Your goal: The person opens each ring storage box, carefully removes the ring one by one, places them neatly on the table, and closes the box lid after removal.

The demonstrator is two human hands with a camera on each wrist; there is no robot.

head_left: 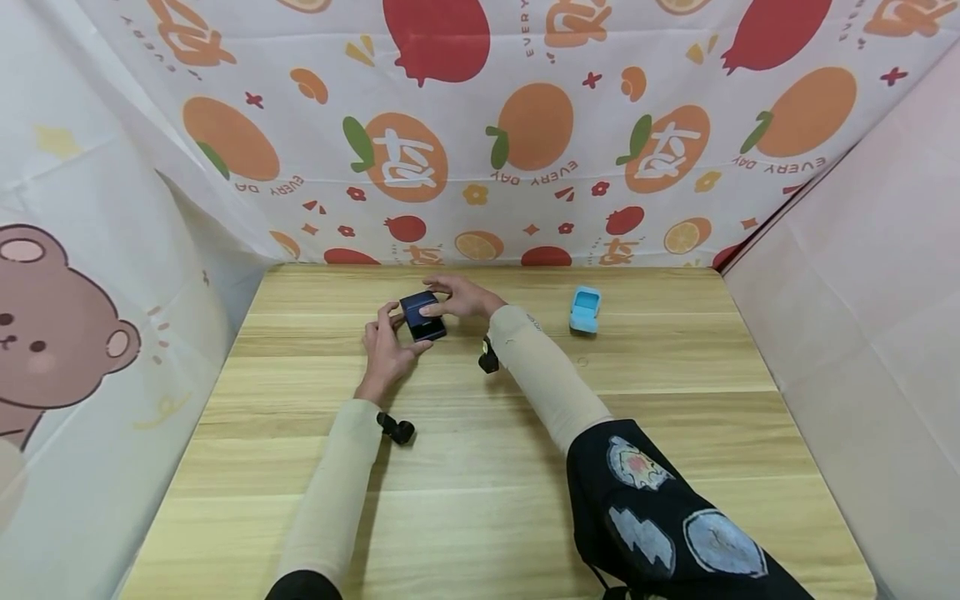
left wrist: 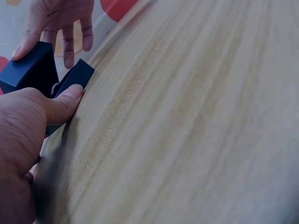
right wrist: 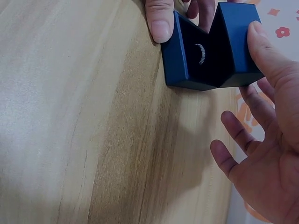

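Note:
A dark blue ring box [head_left: 414,306] stands partly opened near the back of the wooden table, left of centre. Inside its dark lining a thin, sparkling ring [right wrist: 202,54] shows in the right wrist view. My left hand [head_left: 386,358] grips the box's base [right wrist: 176,63], thumb pressed on its front edge. The lid [right wrist: 237,42] is held by my right hand [head_left: 468,298], with the thumb on its outer face and the index finger around the far side. The other right fingers [right wrist: 237,130] stick out loosely, off the box.
A small light blue box [head_left: 585,308] with its lid up stands to the right on the wooden table [head_left: 480,483]. A faint ring-like outline [head_left: 583,362] lies just in front of it. A fruit-print curtain [head_left: 465,167] hangs along the table's back edge.

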